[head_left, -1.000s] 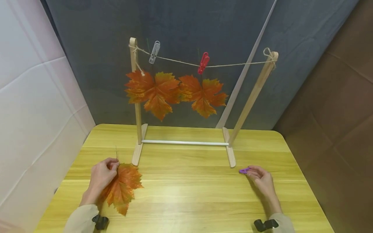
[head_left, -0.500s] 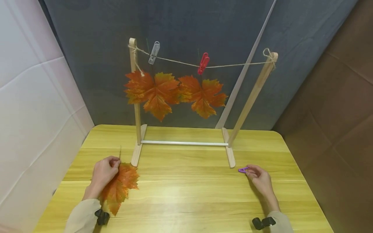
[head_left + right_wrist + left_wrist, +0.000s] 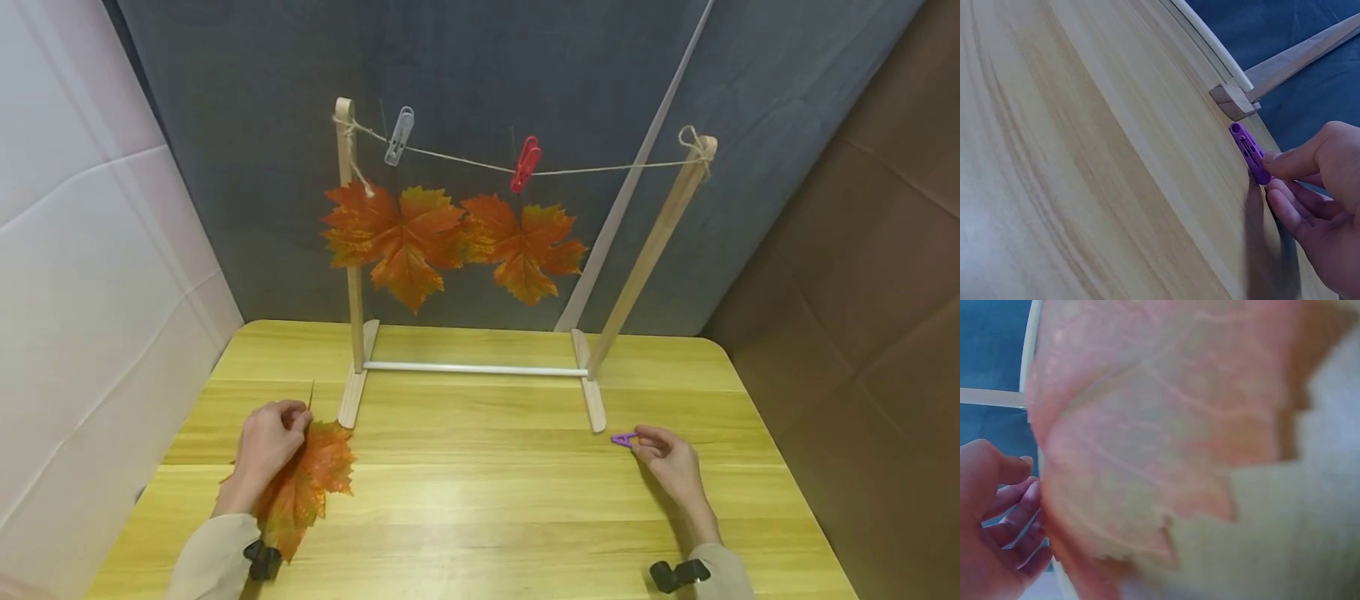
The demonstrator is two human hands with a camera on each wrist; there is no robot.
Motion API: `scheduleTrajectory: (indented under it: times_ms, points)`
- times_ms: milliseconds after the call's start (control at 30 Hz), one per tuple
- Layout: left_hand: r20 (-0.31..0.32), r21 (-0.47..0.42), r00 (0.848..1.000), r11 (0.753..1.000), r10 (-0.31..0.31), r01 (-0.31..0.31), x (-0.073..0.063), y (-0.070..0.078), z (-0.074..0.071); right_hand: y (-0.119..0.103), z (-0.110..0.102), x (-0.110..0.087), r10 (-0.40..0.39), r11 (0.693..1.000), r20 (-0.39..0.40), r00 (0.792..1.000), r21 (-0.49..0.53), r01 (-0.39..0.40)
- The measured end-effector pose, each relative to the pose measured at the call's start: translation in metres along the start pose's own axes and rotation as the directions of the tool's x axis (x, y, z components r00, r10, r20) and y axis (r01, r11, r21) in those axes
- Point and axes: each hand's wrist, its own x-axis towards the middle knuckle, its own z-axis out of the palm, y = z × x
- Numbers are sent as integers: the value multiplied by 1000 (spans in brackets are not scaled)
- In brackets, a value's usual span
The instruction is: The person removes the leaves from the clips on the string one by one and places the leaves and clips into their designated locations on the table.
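At the left of the head view, my left hand pinches the thin stem of an orange artificial maple leaf, whose blade hangs below the fingers, partly behind the wrist. That leaf fills most of the left wrist view. My right hand pinches a purple clothespin between thumb and fingers, low over the table. On a twine line above, a clear clothespin and a red clothespin each hold up another orange leaf by its stem.
The twine is tied between two wooden posts, the left post and the right post. A white rod joins their feet near the back of the wooden table. A dark cloth backdrop stands behind.
My left hand has shifted slightly right with its leaf, which has turned so its lower tip swings left. The right hand and purple clothespin have moved only a little left.
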Motion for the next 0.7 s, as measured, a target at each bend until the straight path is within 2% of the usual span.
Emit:
scheduleTrajectory:
  times_ms: [200, 333, 567, 700]
  points:
    - [-19, -11, 999, 1000, 26, -26, 2, 13, -12, -10, -5, -1, 7, 1000, 2, 1000, 2, -7]
    - [-13, -20, 999, 999, 34, -34, 2, 23, -18, -19, -10, 0, -29, 1000, -1, 1000, -8, 29]
    - [-56, -31, 994, 995, 97, -99, 5, 37, -23, -39, -17, 1, -101, 995, -14, 995, 11, 101]
    - [-54, -48, 992, 992, 113, -115, 5, 47, -26, -52, -20, 1, -134, 991, -29, 991, 18, 134]
